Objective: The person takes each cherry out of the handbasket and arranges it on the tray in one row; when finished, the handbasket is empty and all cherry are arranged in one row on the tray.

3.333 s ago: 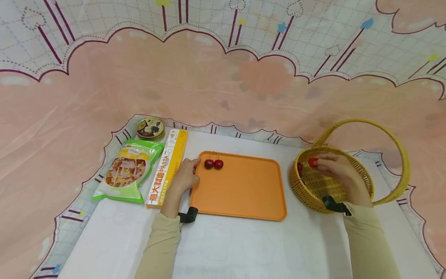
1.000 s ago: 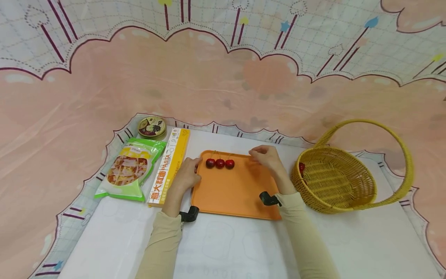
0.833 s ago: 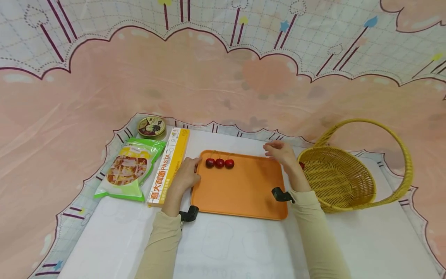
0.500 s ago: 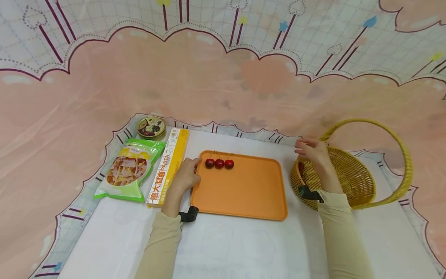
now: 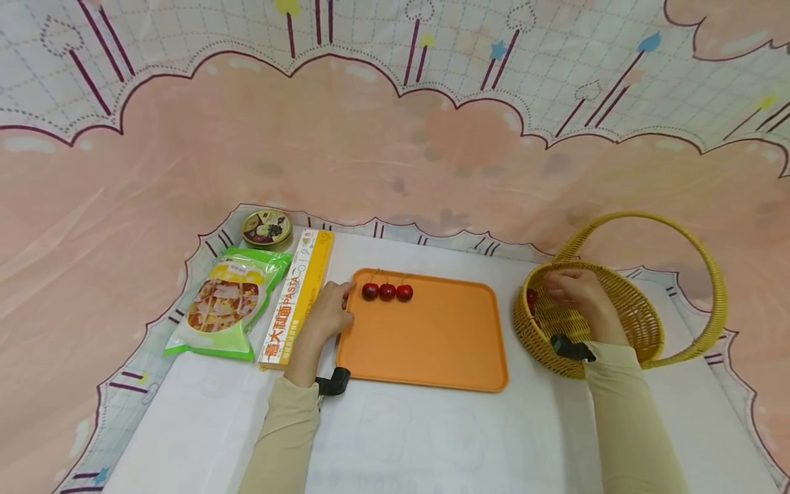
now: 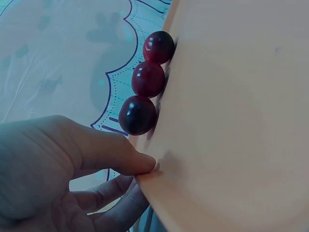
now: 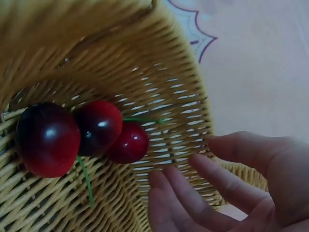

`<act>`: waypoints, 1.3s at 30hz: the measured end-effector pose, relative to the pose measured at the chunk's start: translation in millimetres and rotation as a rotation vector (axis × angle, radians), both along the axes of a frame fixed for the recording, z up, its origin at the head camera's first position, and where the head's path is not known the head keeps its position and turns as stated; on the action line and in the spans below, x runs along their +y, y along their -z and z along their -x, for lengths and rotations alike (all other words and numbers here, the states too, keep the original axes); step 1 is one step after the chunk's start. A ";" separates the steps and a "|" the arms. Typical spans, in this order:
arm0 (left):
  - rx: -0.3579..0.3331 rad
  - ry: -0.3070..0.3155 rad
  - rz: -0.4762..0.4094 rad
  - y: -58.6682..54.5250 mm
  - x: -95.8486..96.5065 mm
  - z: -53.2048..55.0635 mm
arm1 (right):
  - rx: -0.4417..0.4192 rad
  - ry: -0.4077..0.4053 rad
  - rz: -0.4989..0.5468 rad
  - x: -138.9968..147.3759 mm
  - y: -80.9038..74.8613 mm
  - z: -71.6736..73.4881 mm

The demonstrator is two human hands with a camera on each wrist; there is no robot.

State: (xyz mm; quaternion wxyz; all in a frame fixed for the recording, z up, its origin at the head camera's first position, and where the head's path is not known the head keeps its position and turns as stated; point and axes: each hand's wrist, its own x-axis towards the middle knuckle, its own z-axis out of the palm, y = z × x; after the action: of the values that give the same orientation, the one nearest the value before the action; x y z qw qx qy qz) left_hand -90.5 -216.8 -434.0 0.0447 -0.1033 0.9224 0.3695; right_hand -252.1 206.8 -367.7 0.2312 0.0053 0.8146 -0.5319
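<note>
My left hand (image 5: 330, 310) pinches the left rim of an orange tray (image 5: 426, 343); in the left wrist view the thumb (image 6: 137, 162) lies on the rim with the fingers below it. Three dark red cherries with stems, the left one (image 5: 369, 291), the middle one (image 5: 387, 292) and the right one (image 5: 404, 293), sit in a row along the tray's far edge. My right hand (image 5: 583, 295) reaches into a yellow wicker basket (image 5: 540, 348), fingers loosely bent and holding nothing. Beside them in the right wrist view, three cherries (image 7: 48, 140) lie against the basket wall.
Left of the tray lie a yellow and white pasta box (image 5: 299, 295) and a green-edged food bag (image 5: 225, 302), with a round tin (image 5: 267, 228) behind them. The basket's tall handle (image 5: 710, 274) arches up at the right. A patterned cloth backdrop (image 5: 395, 158) stands behind.
My right hand carried a cherry from the basket to the tray, let it go as the third in the row, then moved back right into the basket. The left hand stayed on the rim.
</note>
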 end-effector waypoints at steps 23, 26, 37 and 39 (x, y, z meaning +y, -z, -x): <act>-0.004 0.007 -0.005 2.6 4.7 4.1 | -0.248 -0.112 0.075 8.8 22.5 17.8; -0.008 0.003 -0.011 1.9 5.0 4.7 | -0.256 -0.113 0.067 7.8 23.1 18.8; -0.015 -0.015 -0.025 -0.7 2.5 3.3 | -0.254 -0.145 0.059 3.3 21.8 23.4; -0.012 -0.014 -0.020 1.1 0.4 0.7 | -0.225 -0.160 0.046 1.5 20.5 21.0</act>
State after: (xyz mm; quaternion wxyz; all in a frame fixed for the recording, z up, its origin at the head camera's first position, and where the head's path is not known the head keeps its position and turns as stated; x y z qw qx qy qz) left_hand -91.3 -216.4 -435.1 0.0488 -0.1113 0.9177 0.3782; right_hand -273.1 208.3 -388.2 0.3625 -0.0053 0.7690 -0.5265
